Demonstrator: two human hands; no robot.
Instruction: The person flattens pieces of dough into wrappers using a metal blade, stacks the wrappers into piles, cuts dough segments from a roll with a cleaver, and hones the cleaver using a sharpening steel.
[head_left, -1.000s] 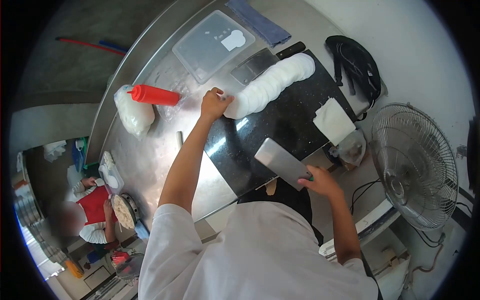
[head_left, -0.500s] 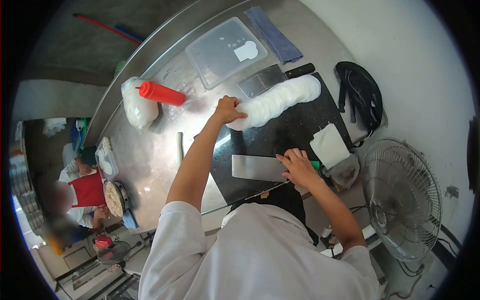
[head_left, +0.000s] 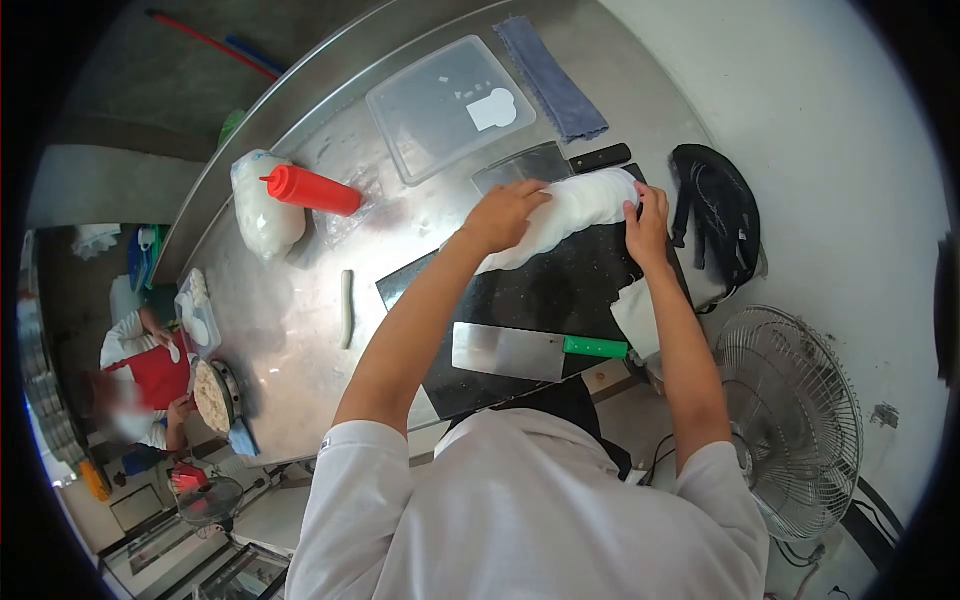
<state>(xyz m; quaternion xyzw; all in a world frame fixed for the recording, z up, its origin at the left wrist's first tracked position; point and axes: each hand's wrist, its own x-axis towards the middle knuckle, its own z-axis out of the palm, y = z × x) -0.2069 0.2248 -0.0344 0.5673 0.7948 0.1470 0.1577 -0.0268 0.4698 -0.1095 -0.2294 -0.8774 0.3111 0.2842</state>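
Observation:
A row of thin, round, white dough wrappers (head_left: 580,208) overlaps along the far side of the black board (head_left: 540,290). My left hand (head_left: 508,213) lies over the left part of the row, fingers stretched out across the top. At the right end, my right hand (head_left: 648,225) has thumb and fingers closed around the edge of the wrappers. Nearer my body, a cleaver (head_left: 510,350) with a green handle rests flat on the board, touched by neither hand. Beyond the row lies a second cleaver (head_left: 530,165) with a black handle, its blade partly covered.
Left on the steel table (head_left: 290,330) are a dough rope (head_left: 347,310), a red squeeze bottle (head_left: 315,191) and a filled white bag (head_left: 266,215). A clear plastic lid (head_left: 430,110), grey cloth (head_left: 550,80) and black bag (head_left: 718,215) lie beyond. A fan (head_left: 800,420) stands right; a co-worker (head_left: 155,375) is far left.
My right hand has let go of the green-handled cleaver and moved up to the right end of the wrappers. My left hand has slid rightward from the row's left end.

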